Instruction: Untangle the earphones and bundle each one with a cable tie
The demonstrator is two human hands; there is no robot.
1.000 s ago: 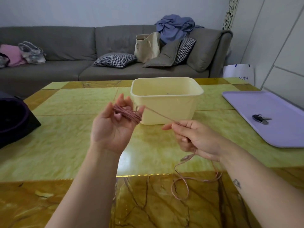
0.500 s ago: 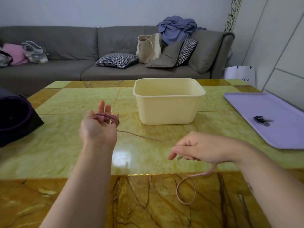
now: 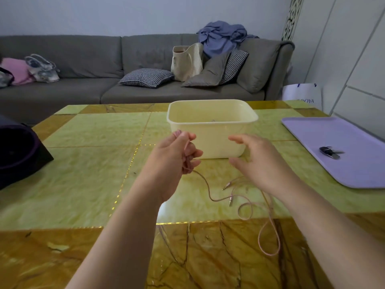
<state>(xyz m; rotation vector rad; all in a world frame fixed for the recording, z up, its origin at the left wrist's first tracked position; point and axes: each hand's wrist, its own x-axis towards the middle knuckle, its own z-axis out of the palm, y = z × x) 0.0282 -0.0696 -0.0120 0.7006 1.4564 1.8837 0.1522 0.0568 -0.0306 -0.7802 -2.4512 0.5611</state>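
My left hand (image 3: 177, 153) is raised above the table and grips a wound coil of pink earphone cable (image 3: 188, 161); loops show above and below its fingers. From the coil a loose pink cable (image 3: 210, 196) trails down onto the table and ends in a metal jack plug (image 3: 230, 200). Another pink cable with its own plug (image 3: 226, 186) lies in loops (image 3: 268, 240) toward the near edge. My right hand (image 3: 256, 161) hovers over the table beside the tub, fingers spread and holding nothing.
A cream plastic tub (image 3: 212, 130) stands just beyond both hands on the yellow-green marble table (image 3: 87, 180). A lilac tray (image 3: 343, 151) at the right carries a key (image 3: 330, 152). A dark bag (image 3: 18, 151) sits at the left. A grey sofa lies behind.
My right hand has let go of the cable, lifted and moved toward the tub. The released cable end now lies on the table. My left hand has swung right, closing on the coil.
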